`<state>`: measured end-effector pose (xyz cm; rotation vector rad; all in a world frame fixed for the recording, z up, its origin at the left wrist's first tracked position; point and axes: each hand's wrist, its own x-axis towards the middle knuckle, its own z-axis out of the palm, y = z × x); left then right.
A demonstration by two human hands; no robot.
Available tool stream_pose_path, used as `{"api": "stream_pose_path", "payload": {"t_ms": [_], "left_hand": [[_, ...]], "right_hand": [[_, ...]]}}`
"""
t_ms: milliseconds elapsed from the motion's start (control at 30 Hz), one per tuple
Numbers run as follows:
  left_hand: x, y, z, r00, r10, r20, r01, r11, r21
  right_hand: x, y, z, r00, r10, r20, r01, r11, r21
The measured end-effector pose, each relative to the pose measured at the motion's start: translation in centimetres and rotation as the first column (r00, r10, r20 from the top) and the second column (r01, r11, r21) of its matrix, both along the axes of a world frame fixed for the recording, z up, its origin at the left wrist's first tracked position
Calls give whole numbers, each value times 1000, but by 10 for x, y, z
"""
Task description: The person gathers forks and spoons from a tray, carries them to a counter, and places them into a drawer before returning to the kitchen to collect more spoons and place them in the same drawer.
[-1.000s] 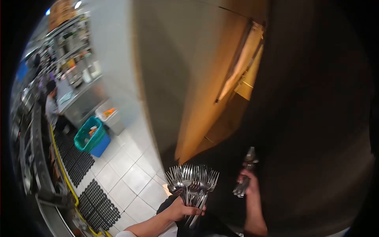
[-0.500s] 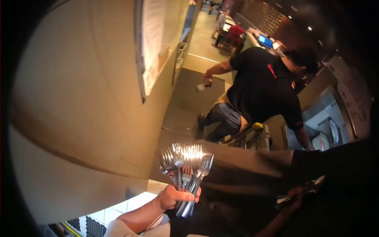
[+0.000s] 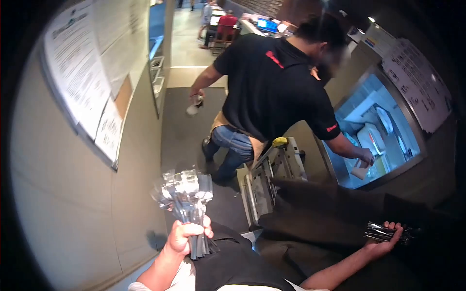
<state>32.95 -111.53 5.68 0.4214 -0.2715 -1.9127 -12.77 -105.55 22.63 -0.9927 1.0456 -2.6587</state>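
My left hand (image 3: 185, 234) is wrapped round the handles of a bundle of metal forks (image 3: 188, 190). Their heads point up and are smeared by motion, while the handle ends hang below my fist. Off to the right, my right hand (image 3: 387, 241) is closed round a second bundle of metal cutlery (image 3: 379, 232), lying roughly level across the fingers. The far end of that bundle fades into the dark. A black apron (image 3: 228, 262) covers my front between the two hands.
Ahead, a person in a black shirt (image 3: 276, 87) reaches one arm into a lit wall opening (image 3: 383, 133). A folded stepladder (image 3: 272, 177) leans between us. A wall with posted papers (image 3: 82, 72) runs along the left. Farther off are a counter screen (image 3: 267, 25) and seated people.
The view has turned to the right and levelled. Both hands still hold their bundles. The right hand now shows more clearly. The other person's reaching hand has come into sight in the opening.
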Motion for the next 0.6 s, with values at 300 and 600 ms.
{"api": "stream_pose_path", "payload": {"t_ms": [300,600], "left_hand": [[48,-125,-50,990,81,119,-65,989,-133],[98,-239,-87,991,80,110,-74,996,-54]], "right_hand": [[42,-55,-65,702,-693,161,710,666,-228],[124,-162,-75,306,-946,-110,912,325,-251]]}}
